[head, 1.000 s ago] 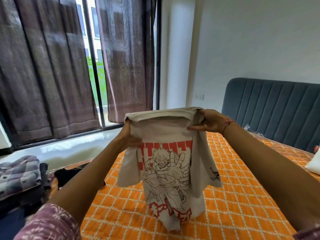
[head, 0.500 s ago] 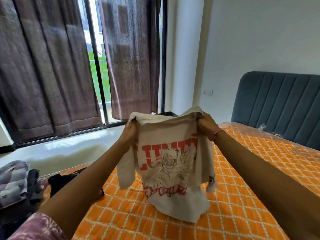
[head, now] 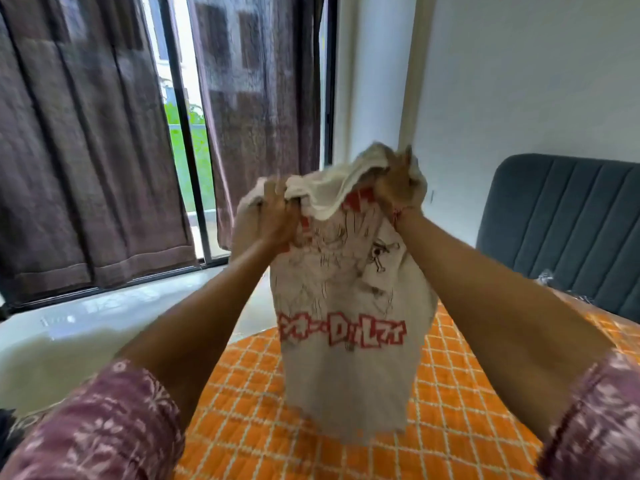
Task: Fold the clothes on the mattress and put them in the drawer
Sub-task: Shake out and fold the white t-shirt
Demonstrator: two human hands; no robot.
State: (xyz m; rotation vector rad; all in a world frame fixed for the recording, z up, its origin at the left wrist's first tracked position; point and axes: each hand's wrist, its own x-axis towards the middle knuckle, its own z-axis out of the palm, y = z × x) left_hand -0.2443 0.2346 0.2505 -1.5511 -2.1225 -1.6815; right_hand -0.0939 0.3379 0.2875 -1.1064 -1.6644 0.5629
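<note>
Both hands have drawn closer together and risen since a second ago, bunching the top of the shirt that was earlier held spread flat, and the view has swung off the pile of clothes at the mattress's left edge. Now the left hand (head: 277,216) has its fingers curled tight round a gathered fold of the cream T-shirt (head: 346,358), and the right hand (head: 398,187) clutches the crumpled fabric just beside it, a red thread band at its wrist. Between the two fists a loose fold of pale cloth sags. Below the grip the T-shirt hangs in the air, its red lettering and black line drawing facing the camera, its lower hem blurred above the orange quilted cover (head: 450,410) of the mattress, near the foot corner. Patterned purple sleeves (head: 104,427) frame the lower corners. Beyond the mattress's far edge stand brown curtains (head: 86,150) and a window; a blue-grey padded headboard (head: 571,220) rises at the right edge. No drawer or other container shows.
</note>
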